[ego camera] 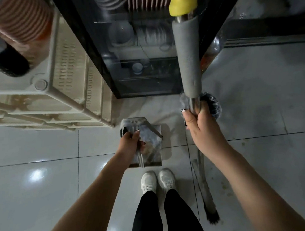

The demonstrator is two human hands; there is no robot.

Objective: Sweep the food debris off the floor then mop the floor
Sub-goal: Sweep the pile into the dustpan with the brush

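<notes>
My left hand (132, 143) grips the upright handle of a metal dustpan (152, 144) that stands on the tiled floor just ahead of my white shoes. Brownish food debris (150, 149) lies inside the pan. My right hand (200, 120) grips the metal pole of a broom (188, 66), which has grey foam padding and a yellow cap at the top. The broom's dark bristles (212, 215) touch the floor to the right of my feet. Small specks of debris (225, 186) dot the tiles near the bristles.
A cream plastic rack (64, 81) with stacked bowls stands at the left. A black glass-fronted cabinet (144, 65) holding dishes is straight ahead. A bin with a plastic liner (213, 104) sits behind my right hand. The floor (44, 177) is glossy pale tile.
</notes>
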